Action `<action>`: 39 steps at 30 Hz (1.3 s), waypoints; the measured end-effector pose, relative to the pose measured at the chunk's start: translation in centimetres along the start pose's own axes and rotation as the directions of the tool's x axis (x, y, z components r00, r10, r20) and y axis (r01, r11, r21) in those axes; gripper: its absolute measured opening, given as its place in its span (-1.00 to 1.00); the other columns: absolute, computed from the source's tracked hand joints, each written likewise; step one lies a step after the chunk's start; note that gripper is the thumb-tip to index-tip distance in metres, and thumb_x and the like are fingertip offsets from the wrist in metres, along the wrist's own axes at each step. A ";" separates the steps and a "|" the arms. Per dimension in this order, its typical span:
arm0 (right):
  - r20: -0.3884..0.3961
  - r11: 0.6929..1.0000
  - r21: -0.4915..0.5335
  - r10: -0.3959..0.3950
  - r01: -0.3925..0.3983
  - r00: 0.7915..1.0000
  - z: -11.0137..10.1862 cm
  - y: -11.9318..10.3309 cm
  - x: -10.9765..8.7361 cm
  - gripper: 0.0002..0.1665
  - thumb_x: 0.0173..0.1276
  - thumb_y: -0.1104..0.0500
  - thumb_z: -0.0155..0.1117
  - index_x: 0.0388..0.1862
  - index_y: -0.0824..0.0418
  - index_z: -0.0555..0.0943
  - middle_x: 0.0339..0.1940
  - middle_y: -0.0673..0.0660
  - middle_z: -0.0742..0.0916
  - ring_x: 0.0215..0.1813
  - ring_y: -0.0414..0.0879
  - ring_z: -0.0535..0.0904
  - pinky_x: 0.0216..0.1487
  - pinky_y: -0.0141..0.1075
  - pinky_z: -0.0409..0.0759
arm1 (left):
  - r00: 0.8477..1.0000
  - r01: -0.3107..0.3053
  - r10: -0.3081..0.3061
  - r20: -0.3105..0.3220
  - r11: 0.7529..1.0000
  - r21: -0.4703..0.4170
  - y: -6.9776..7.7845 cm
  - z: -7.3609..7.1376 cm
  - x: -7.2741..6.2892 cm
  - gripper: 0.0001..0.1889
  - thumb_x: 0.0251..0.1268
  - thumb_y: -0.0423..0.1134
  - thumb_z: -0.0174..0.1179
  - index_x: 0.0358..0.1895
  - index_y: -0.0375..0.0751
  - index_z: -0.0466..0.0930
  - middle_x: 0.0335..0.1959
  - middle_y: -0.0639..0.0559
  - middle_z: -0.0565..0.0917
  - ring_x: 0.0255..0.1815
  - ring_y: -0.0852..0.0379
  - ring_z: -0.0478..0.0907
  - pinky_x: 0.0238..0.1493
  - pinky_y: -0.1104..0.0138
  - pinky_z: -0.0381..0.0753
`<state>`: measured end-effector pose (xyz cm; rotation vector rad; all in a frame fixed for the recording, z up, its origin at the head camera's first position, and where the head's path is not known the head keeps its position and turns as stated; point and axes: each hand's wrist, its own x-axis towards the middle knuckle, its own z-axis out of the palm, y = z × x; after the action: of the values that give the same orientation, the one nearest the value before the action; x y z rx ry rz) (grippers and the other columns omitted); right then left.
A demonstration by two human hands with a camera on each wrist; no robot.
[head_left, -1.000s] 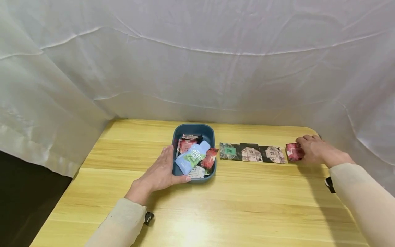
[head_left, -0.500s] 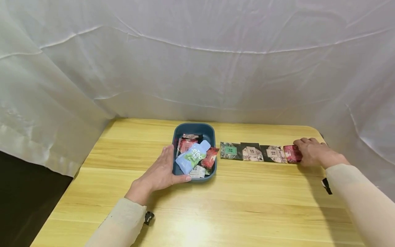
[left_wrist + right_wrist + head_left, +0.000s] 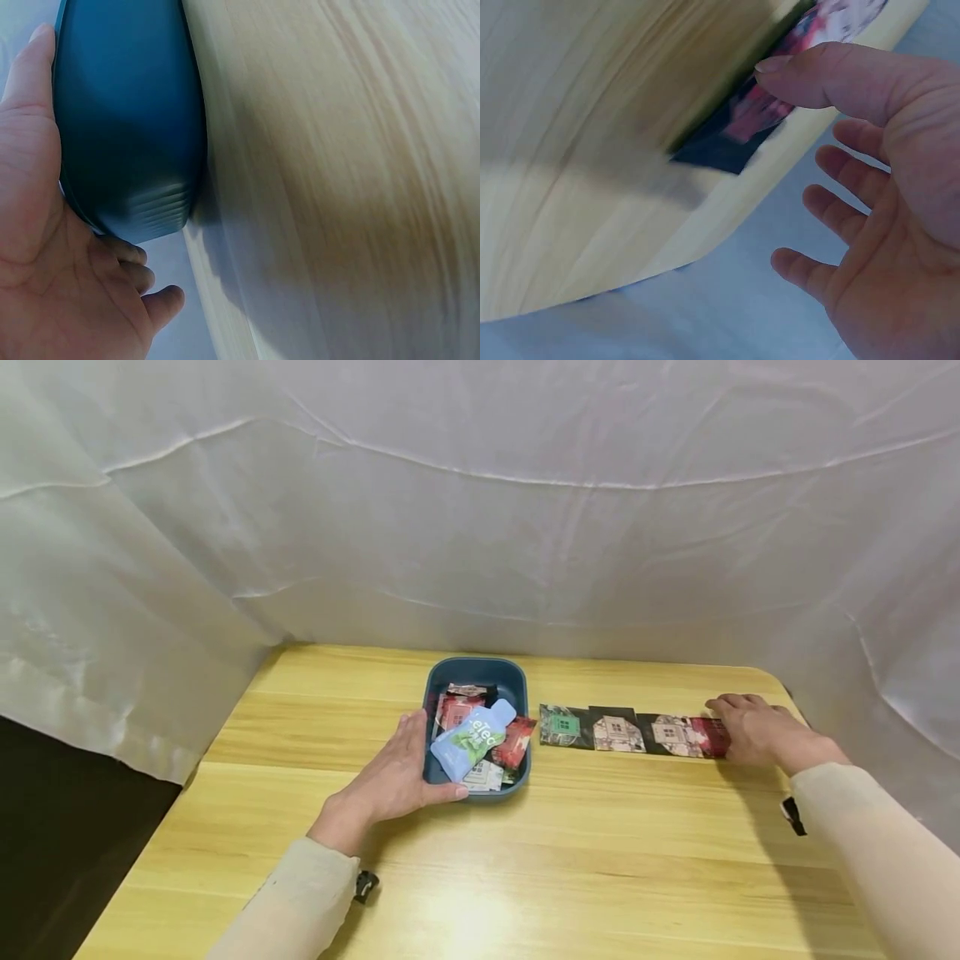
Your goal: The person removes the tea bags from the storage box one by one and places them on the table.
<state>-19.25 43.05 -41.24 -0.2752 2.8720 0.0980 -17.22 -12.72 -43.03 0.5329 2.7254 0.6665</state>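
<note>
- On the bench (image 3: 600,852), the right hand (image 3: 753,735) touched the red packet (image 3: 711,737) with straight fingers, at the row's right end.
- The left hand (image 3: 390,781) gripped the tray (image 3: 431,693).

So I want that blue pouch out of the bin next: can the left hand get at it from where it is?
Probably yes: the left hand already holds the bin, and the blue pouch lies on top, uncovered, right beside its fingers.

Dark teal plastic tray (image 3: 437,683) holding a pale blue pouch with green print (image 3: 472,739) and red sachets (image 3: 514,742). At its 3 o'clock: black squares printed with a green house (image 3: 559,726) and beige houses (image 3: 613,732); red packet (image 3: 711,737). Yellow wood-grain table (image 3: 600,860); white cloth (image 3: 480,502).
</note>
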 end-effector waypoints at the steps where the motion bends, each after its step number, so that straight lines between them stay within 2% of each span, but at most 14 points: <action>1: -0.018 1.000 -0.002 -0.011 0.011 1.000 -0.2 -0.4 0.0 -0.01 0.18 0.21 0.49 0.55 0.45 0.31 0.52 0.59 0.37 0.45 0.67 0.26 0.28 0.60 0.32 | 1.000 -0.001 0.001 0.002 1.000 -0.001 0.0 0.0 0.0 0.51 0.07 0.64 0.25 0.72 -0.31 -0.43 0.77 -0.26 -0.28 0.78 -0.18 -0.35 0.73 -0.05 -0.08; 4: -0.085 0.999 -0.016 -0.044 0.043 0.995 -0.9 -1.9 0.3 -0.12 0.29 0.18 0.46 0.51 0.48 0.37 0.47 0.58 0.44 0.43 0.64 0.31 0.26 0.56 0.38 | 1.000 0.006 -0.006 0.008 1.000 -0.005 0.2 0.0 0.1 0.52 0.07 0.65 0.26 0.72 -0.30 -0.44 0.77 -0.23 -0.30 0.78 -0.15 -0.36 0.74 -0.04 -0.09; 8: -0.195 0.994 -0.049 -0.105 0.097 0.975 -1.8 -4.8 0.9 -0.21 0.38 0.08 0.45 0.42 0.51 0.45 0.39 0.56 0.54 0.38 0.58 0.41 0.28 0.48 0.45 | 1.000 0.011 -0.011 0.006 1.000 -0.013 0.2 0.1 0.1 0.52 0.07 0.63 0.28 0.72 -0.28 -0.46 0.77 -0.21 -0.32 0.78 -0.14 -0.37 0.74 -0.03 -0.10; 15: -0.275 0.983 -0.012 -0.177 0.181 0.945 -3.5 -11.1 1.9 -0.21 0.44 0.01 0.44 0.46 0.45 0.46 0.40 0.49 0.56 0.42 0.47 0.45 0.41 0.40 0.42 | 1.000 0.007 -0.007 -0.001 1.000 -0.020 0.1 0.4 0.0 0.51 0.08 0.62 0.29 0.72 -0.29 -0.45 0.77 -0.23 -0.30 0.78 -0.16 -0.36 0.74 -0.04 -0.09; 18: -0.322 0.973 -0.002 -0.219 0.230 0.921 -4.1 -13.7 2.4 -0.19 0.43 -0.02 0.47 0.45 0.45 0.47 0.39 0.45 0.58 0.42 0.41 0.49 0.45 0.33 0.42 | 1.000 0.005 -0.005 -0.002 1.000 -0.020 0.0 0.4 -0.1 0.50 0.10 0.60 0.30 0.72 -0.30 -0.44 0.77 -0.24 -0.30 0.78 -0.17 -0.36 0.74 -0.05 -0.09; 24: -0.391 0.936 -0.049 -0.340 0.350 0.855 -5.1 -19.3 4.0 -0.20 0.37 -0.05 0.52 0.38 0.45 0.53 0.32 0.41 0.64 0.36 0.32 0.57 0.44 0.20 0.51 | 1.000 0.006 -0.006 -0.006 1.000 -0.027 -0.1 0.4 -0.2 0.49 0.11 0.56 0.33 0.72 -0.31 -0.43 0.77 -0.24 -0.30 0.78 -0.18 -0.35 0.74 -0.06 -0.08; 29: -0.394 0.918 -0.075 -0.386 0.390 0.834 -5.7 -24.1 5.3 -0.18 0.41 -0.16 0.48 0.38 0.40 0.56 0.34 0.36 0.65 0.38 0.28 0.56 0.44 0.16 0.53 | 1.000 0.004 -0.004 -0.008 0.999 -0.032 -0.1 0.3 -0.2 0.48 0.13 0.53 0.34 0.72 -0.30 -0.44 0.77 -0.24 -0.31 0.78 -0.17 -0.36 0.74 -0.05 -0.09; 34: -0.383 0.922 -0.110 -0.385 0.372 0.840 -5.6 -28.7 6.1 -0.14 0.39 -0.25 0.46 0.41 0.33 0.56 0.34 0.28 0.66 0.35 0.21 0.57 0.36 0.12 0.61 | 1.000 0.002 -0.003 -0.003 1.000 -0.023 -0.1 0.2 -0.2 0.48 0.14 0.57 0.30 0.71 -0.31 -0.47 0.76 -0.27 -0.30 0.78 -0.18 -0.36 0.73 -0.05 -0.07; 39: -0.344 0.946 -0.127 -0.325 0.299 0.881 -4.9 -32.6 6.6 -0.09 0.38 -0.41 0.38 0.37 0.27 0.58 0.30 0.23 0.67 0.30 0.17 0.56 0.30 0.09 0.63 | 1.000 0.002 -0.002 0.001 1.000 -0.022 -0.1 0.2 -0.1 0.48 0.14 0.58 0.29 0.71 -0.32 -0.46 0.76 -0.30 -0.27 0.78 -0.18 -0.36 0.73 -0.05 -0.05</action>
<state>-20.33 9.50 -39.57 -0.8504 3.1387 0.0968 -17.16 -12.80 -43.22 0.5253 2.7142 0.6951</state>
